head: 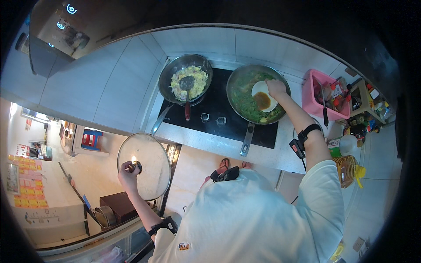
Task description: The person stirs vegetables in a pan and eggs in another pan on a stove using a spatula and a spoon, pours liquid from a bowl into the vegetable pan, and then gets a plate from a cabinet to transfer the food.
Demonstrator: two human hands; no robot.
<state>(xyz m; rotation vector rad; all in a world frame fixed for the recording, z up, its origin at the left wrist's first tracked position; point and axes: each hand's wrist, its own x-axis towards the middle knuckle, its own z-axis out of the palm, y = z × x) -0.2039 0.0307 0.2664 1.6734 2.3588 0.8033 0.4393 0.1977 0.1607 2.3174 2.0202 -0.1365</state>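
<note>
My left hand (129, 176) grips the dark knob of a glass pan lid (149, 179), which is held off to the left of the counter. With my right hand (276, 88) I hold the rim of a white bowl (273, 104), tilted above the right-hand pan (230, 98). Brown liquid (262, 100) lies in the bowl. Beneath it, chopped green vegetables (241, 102) fill much of the pan. On the left burner stands a wok (166, 87) holding a pale yellow, shredded food (199, 79). A spatula with a red handle (187, 110) rests in it.
Both pans sit on a black glass cooktop (210, 98) with two knobs; their handles jut towards me. A pink basket (309, 98) of packets stands right. Beside it are a condiment rack (361, 98), a plastic bottle (345, 146) and a yellow-capped oil jug (345, 171). Dark hood overhead.
</note>
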